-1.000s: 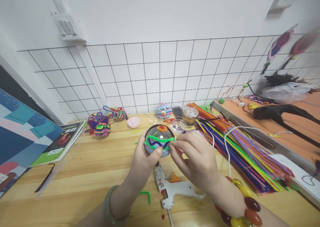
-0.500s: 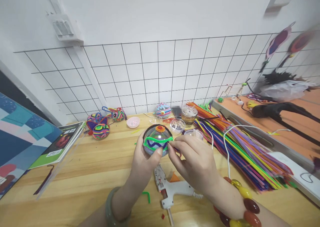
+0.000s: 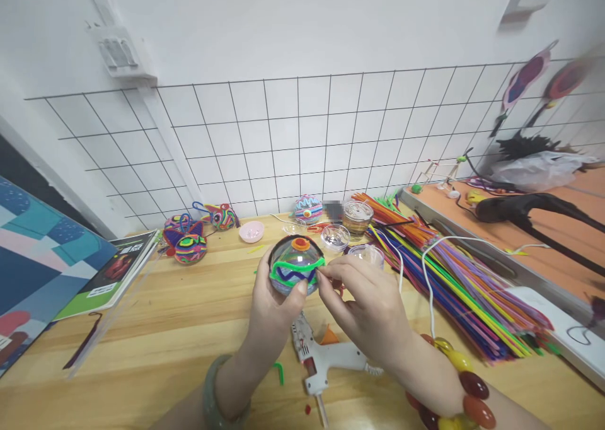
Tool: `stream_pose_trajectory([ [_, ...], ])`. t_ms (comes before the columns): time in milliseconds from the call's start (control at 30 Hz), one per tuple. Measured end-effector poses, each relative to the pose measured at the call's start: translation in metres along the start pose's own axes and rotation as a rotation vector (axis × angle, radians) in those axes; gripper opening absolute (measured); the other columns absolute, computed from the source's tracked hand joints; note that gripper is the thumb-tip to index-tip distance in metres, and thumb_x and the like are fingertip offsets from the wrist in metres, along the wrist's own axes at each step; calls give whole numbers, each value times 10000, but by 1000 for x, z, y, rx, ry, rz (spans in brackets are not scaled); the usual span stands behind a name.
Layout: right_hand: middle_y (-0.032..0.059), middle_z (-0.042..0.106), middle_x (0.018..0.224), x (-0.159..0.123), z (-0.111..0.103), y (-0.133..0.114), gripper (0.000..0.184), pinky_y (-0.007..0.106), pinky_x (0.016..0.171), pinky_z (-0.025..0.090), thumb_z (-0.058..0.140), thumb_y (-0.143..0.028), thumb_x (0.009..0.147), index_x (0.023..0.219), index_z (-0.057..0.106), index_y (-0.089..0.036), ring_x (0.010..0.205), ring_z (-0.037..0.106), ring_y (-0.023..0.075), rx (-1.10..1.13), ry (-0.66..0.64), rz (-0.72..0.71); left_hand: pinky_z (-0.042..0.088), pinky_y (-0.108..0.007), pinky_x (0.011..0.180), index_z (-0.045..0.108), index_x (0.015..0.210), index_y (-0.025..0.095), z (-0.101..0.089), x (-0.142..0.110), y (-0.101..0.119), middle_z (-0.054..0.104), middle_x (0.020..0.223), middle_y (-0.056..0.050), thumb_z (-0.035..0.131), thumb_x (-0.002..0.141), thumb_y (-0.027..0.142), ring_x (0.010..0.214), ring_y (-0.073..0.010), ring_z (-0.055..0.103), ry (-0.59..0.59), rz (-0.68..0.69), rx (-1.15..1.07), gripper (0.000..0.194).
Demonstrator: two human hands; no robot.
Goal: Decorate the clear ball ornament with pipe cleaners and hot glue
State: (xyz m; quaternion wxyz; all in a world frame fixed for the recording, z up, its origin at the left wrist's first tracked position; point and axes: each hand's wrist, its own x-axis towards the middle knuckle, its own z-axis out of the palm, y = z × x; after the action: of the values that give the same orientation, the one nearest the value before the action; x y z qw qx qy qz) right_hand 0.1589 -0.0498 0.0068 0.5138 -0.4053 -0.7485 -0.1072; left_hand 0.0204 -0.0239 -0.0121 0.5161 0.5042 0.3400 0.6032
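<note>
My left hand (image 3: 278, 297) is wrapped round a clear plastic ball (image 3: 288, 253), its thumb pressed on the front. Across the ball run green pipe cleaner (image 3: 297, 267) strips with a dark blue zigzag between them; an orange-red coil (image 3: 300, 244) sits near the top and a black strip follows the rim. At the ball's right edge my right hand (image 3: 363, 297) pinches the end of the green pipe cleaner between thumb and fingertips. Below the hands, a white glue gun (image 3: 326, 357) with an orange trigger lies on the wooden table. Beside it is a bent green pipe cleaner piece (image 3: 280, 373).
Bundled coloured pipe cleaners (image 3: 454, 285) lie to the right, with a white cable (image 3: 430, 291) over them. Clear plastic dishes (image 3: 335, 238), a pink dish (image 3: 251, 231) and finished striped balls (image 3: 191, 248) stand behind. Books (image 3: 113, 272) lie at left, before a wire grid (image 3: 283, 140).
The ball and both hands have shifted very slightly left. The grip of each hand looks the same.
</note>
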Motion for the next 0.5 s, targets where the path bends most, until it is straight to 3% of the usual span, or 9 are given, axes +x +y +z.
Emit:
stream_pose_trajectory([
  [167, 74, 653, 704, 3, 1, 2, 104, 307, 569, 482, 563, -94, 873, 807, 634, -135, 643, 598, 177, -2, -7, -21, 475, -345, 959, 521, 1159, 214, -3, 1, -1, 630, 1186, -74, 709, 732, 257, 1108, -235, 596, -34, -12, -59, 468],
  [333, 105, 672, 755, 7, 0, 5, 66, 343, 633, 483, 596, -84, 856, 837, 656, -105, 715, 608, 202, -18, -15, -64, 440, -390, 1016, 537, 1182, 185, -5, 4, 3, 640, 1183, -87, 687, 768, 255, 1152, -246, 575, -125, -131, -207, 446],
  [500, 110, 681, 817, 5, 0, 6, 114, 354, 641, 484, 584, -72, 856, 930, 664, -107, 737, 594, 203, -27, -20, -88, 509, -394, 918, 502, 1257, 200, -4, 5, 7, 656, 1148, -91, 669, 780, 250, 1095, -256, 610, -141, -194, -306, 508],
])
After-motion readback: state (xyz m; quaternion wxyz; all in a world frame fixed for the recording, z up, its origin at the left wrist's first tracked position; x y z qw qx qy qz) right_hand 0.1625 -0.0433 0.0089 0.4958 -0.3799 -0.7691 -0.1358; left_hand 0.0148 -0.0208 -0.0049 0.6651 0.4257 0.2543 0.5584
